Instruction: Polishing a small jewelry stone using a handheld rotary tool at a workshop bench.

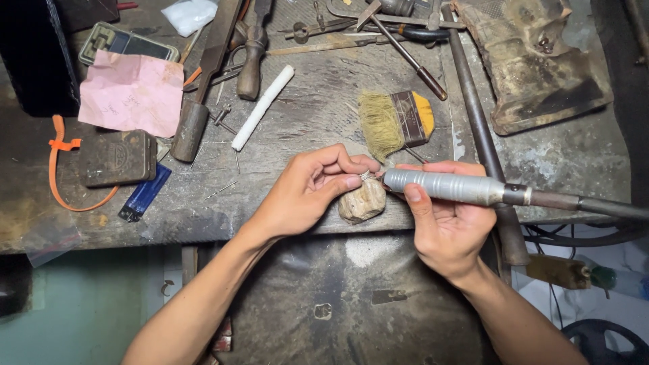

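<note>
My left hand [307, 192] pinches a small silvery ring [365, 176] between thumb and fingertips, resting it on a worn wooden peg [363, 203] at the bench's front edge. My right hand [446, 223] grips a grey ribbed rotary handpiece [449, 186], held level with its tip against the ring. A dark flexible shaft [588, 204] runs from the handpiece off to the right.
A yellow-handled bristle brush [395, 122] lies just behind my hands. Further back are a white stick [262, 107], files, pliers and a hammer [405, 51]. At left lie pink paper [132, 93], a dark tin [118, 157], a blue lighter [144, 192] and an orange cord [57, 169]. A metal rod [476, 115] crosses the right side.
</note>
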